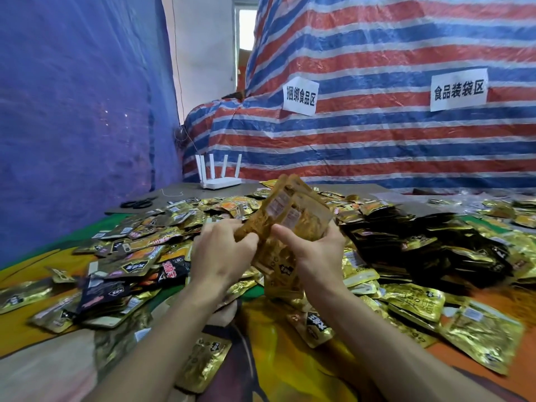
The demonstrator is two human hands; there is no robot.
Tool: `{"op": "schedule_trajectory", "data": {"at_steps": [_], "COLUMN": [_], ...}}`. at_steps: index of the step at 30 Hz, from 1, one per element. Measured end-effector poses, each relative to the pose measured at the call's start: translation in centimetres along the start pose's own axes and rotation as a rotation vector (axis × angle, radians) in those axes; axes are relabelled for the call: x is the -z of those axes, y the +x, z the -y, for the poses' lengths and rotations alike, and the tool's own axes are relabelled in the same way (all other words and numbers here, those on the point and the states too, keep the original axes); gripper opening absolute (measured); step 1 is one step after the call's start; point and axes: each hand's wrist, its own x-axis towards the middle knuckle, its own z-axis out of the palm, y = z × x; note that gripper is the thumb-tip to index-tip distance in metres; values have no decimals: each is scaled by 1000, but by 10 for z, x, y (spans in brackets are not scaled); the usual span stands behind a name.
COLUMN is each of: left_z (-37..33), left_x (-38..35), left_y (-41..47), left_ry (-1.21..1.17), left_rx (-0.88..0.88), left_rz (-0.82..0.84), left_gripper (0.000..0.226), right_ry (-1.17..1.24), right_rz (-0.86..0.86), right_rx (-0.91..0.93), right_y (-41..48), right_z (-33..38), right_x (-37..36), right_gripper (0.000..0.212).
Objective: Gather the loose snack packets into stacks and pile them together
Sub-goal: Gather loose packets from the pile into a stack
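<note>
1. Step in hand, as I judge it: squaring up a bundle of snack packets (290,207), held upright between both hands above the middle of the spread. Its packets are fanned and out of line, with tops splaying toward 12 and 1 o'clock, so it is not yet a neat stack.
2. To do it well, slacken the hold just enough for the packets to slide. Tap their lower edges on the cloth (290,358) to level them, then press the sides flush. The foil looks slippery, so too loose a hold would probably let the middle ones shoot out.
3. Turn every packet the same way. Label sides face the camera here, and a mixed stack would likely sit crooked.
4. The dark stacked packets (412,242) at 3 o'clock of the hands lie in rows and are the likeliest pile to join. Loose packets (130,250) are scattered at 9 o'clock, with more gold ones at 4 to 5 o'clock — much seems left to gather.
5. Left hand (223,253): its back is toward the camera, and its fingers (246,239) are curled round the bundle's lower left edge, clamped on it.
6. Right hand (317,250): the thumb lies across the bundle's front, pointing toward 10 o'clock. The other fingers are hidden behind the packets, and the hand grips the lower right side.
7. Both forearms reach in from 6 o'clock, wrists near each other.
8. Well clear of the work are a white router (220,181) at 11 o'clock and scissors (136,203) at 10 o'clock, by the far edge.
</note>
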Motion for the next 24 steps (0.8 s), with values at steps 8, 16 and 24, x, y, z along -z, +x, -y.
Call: {"op": "schedule_trajectory", "data": {"at_steps": [8, 16, 24], "left_z": [-10, -13, 6], "left_x": [-11, -18, -28], "left_y": [-8, -16, -11], "left_ry": [-494, -700, -558], "left_rx": [174, 335, 141], "left_rz": [364, 436, 330], "left_gripper": [56, 42, 54], "right_ry": [-94, 145, 99], "right_rz": [274, 108, 85], "right_rx": [-16, -178, -278], "right_y": [-15, -6, -10], "right_z": [-18, -5, -7], "right_x": [-9, -4, -11], "right_gripper": [26, 39, 82]}}
